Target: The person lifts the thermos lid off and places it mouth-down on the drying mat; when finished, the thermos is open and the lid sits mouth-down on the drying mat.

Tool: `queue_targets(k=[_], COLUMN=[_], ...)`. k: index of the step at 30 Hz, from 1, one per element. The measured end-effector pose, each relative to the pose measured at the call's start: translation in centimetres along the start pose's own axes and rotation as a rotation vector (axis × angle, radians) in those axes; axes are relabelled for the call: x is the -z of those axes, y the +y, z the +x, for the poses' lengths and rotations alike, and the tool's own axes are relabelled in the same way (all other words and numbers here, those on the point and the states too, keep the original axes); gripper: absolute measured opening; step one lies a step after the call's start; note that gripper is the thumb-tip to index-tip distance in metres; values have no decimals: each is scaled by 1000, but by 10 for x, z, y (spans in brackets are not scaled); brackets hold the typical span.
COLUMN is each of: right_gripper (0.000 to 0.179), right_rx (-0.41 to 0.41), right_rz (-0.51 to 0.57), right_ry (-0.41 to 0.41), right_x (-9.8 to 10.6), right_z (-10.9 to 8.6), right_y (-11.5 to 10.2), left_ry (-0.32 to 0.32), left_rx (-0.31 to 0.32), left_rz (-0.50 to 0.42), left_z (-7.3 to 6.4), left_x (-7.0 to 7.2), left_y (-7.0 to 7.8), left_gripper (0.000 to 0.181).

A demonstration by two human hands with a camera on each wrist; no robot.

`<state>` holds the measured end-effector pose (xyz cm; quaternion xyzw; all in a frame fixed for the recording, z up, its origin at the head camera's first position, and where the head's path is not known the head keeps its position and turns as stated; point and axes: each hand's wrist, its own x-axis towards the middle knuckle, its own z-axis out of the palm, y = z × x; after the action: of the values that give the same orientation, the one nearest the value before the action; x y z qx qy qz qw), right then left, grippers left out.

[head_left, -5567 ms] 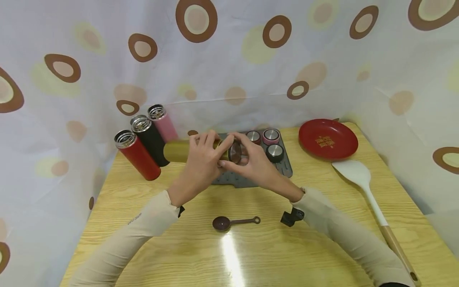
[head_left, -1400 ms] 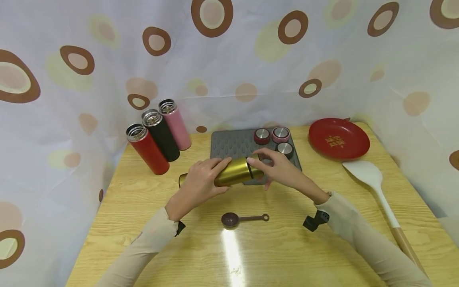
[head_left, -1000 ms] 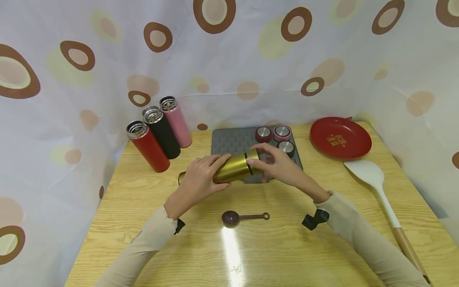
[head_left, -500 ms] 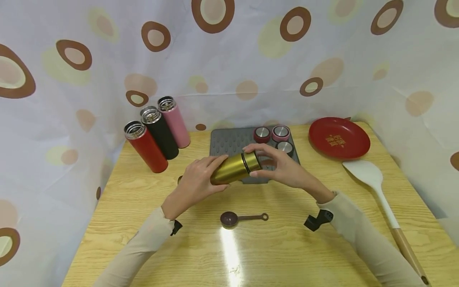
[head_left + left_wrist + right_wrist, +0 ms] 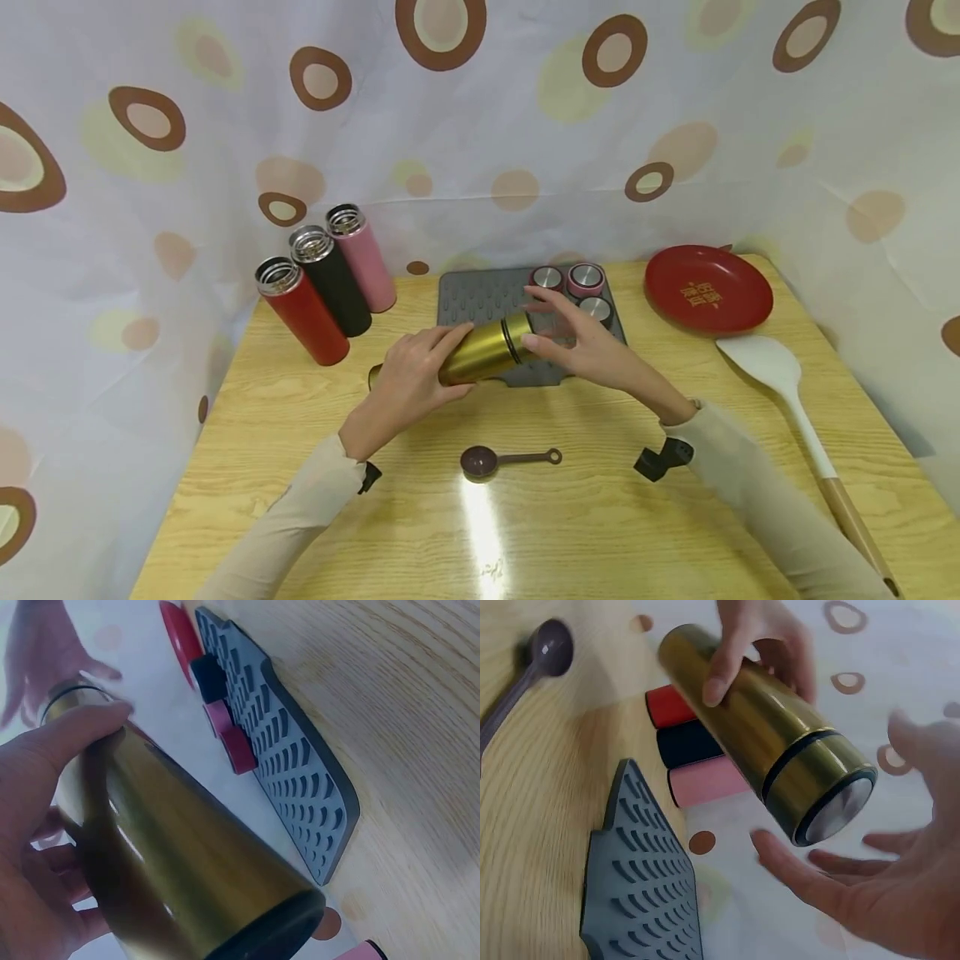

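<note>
My left hand (image 5: 412,375) grips the body of a gold thermos bottle (image 5: 480,350), which lies tilted in the air, its lid end to the right. In the right wrist view the lid (image 5: 825,791) sits on the bottle, with a black band where they meet. My right hand (image 5: 596,350) is beside the lid, its fingers (image 5: 802,874) spread and apart from it. Below and behind the bottle is a grey ridged mat (image 5: 480,300). On it lie a dark red lid (image 5: 547,278), a pink lid (image 5: 586,279) and a black lid (image 5: 596,312).
Lidless red (image 5: 303,321), black (image 5: 335,283) and pink (image 5: 363,262) thermos bottles stand at the back left. A brown measuring spoon (image 5: 478,461) lies in front. At right are a red plate (image 5: 708,287) and a white spatula (image 5: 772,367) with a wooden handle.
The gold bottle has come lower and to the right since the earliest frame. My right hand, earlier holding its lid end, has spread its fingers and come off the lid.
</note>
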<state>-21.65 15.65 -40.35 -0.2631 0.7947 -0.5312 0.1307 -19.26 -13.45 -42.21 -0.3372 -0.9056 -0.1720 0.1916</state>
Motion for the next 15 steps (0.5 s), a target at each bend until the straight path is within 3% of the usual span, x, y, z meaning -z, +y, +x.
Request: queue_targets(k=[3,5,11,15], right_gripper=[66,62,64,61], right_rx=[-73,-51,272,329], right_rz=[40,52,-176,-235], right_ry=[-4,-19,-41,-96], right_x=[-6,-7,-1,6], right_z=[2,3,2,1], right_y=[0,2,8,7], left_ry=[0,3,8,-21], left_rx=[-8,-9,6,22], left_rz=[12,11,-35,-61], left_z=[0,0,-1,-4], left_x=[-2,-3,-3,-2], left_y=[-1,-2,-6,-8], left_gripper=[78,78,78,78])
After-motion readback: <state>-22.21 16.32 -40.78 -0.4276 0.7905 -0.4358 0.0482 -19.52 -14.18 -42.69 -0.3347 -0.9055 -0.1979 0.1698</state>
